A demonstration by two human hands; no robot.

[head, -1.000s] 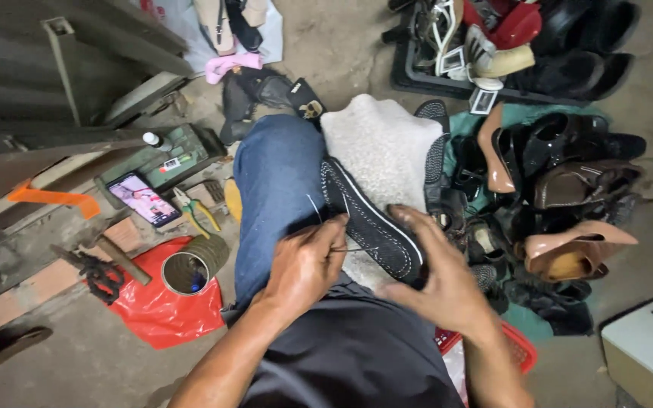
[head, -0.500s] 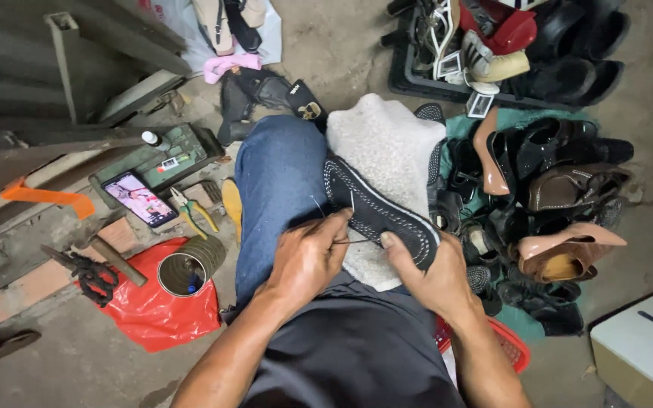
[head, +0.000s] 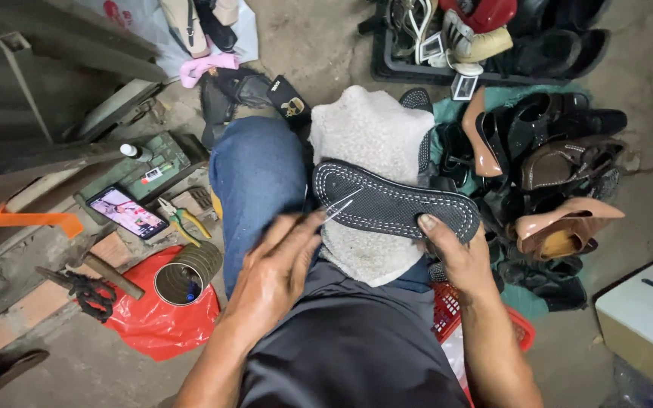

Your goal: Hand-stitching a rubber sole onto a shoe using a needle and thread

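Head view: a black shoe sole (head: 398,202) w/ white stitching round its edge is laid across a fuzzy white cloth (head: 372,136) on the lap, tread side up. The right hand (head: 455,253) is clenched on the sole's near end, thumb pressed on top. The left hand (head: 277,272) is blurred; its fingertips are pinched on a thin light thread (head: 339,208) running to the sole's left end. A phone (head: 126,212), pliers (head: 181,217) and a tin can (head: 183,276) on a red bag (head: 153,325) are seen on the floor at left; a heap of shoes (head: 546,166) at right.
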